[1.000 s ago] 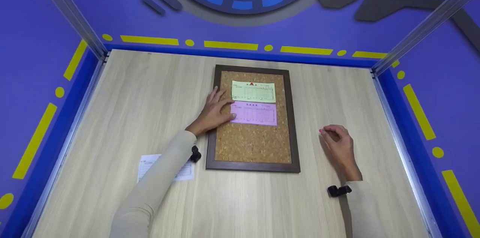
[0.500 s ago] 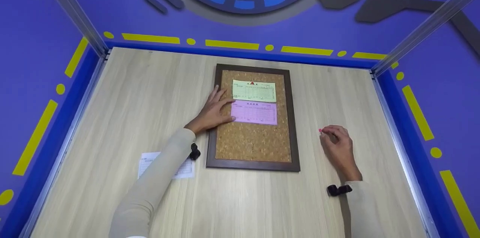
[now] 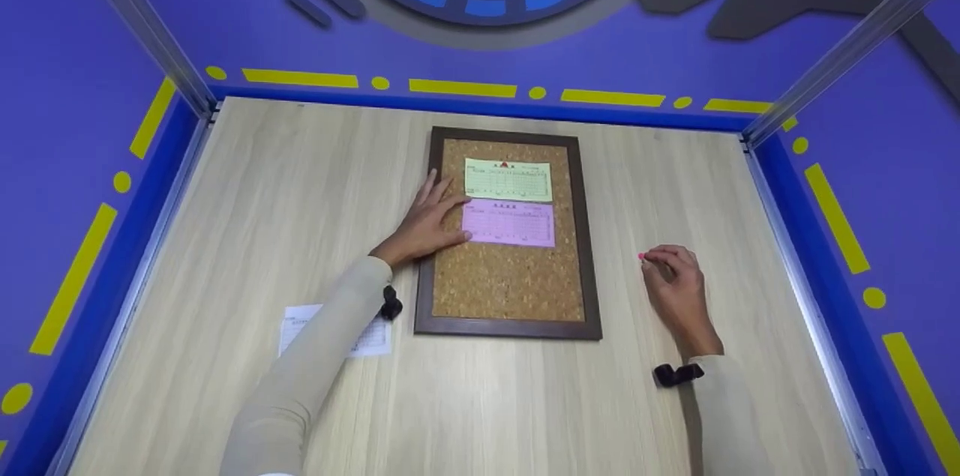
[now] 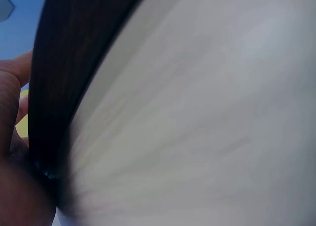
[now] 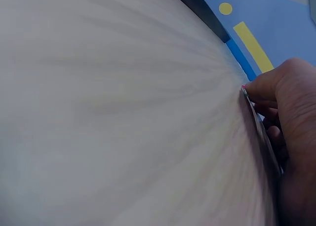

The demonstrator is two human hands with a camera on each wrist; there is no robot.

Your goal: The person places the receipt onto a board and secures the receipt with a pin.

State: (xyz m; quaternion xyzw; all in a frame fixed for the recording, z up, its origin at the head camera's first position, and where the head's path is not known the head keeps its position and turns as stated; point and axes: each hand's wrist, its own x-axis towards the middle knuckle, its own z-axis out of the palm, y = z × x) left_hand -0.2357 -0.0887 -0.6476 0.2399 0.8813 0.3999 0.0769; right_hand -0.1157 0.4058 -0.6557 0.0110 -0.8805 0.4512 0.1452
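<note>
A cork board in a dark brown frame (image 3: 508, 327) lies on the table. My left hand (image 3: 426, 225) rests over its left side, thumb and forefinger at the left edge of a purple slip (image 3: 510, 223). Directly above that slip is a light green slip (image 3: 508, 181), held at its top by a red push pin (image 3: 504, 164). To the right of the board, my right hand (image 3: 677, 288) pinches a small pinkish-red push pin (image 3: 641, 256) between thumb and fingertips, low over the table. The right wrist view shows the pin (image 5: 243, 87) at the fingertips, mostly covered by them.
A white printed slip (image 3: 298, 317) lies on the table left of the board, partly hidden under the left forearm. Blue panels (image 3: 480, 105) with yellow markings wall in the back and sides of the wooden tabletop (image 3: 495, 408).
</note>
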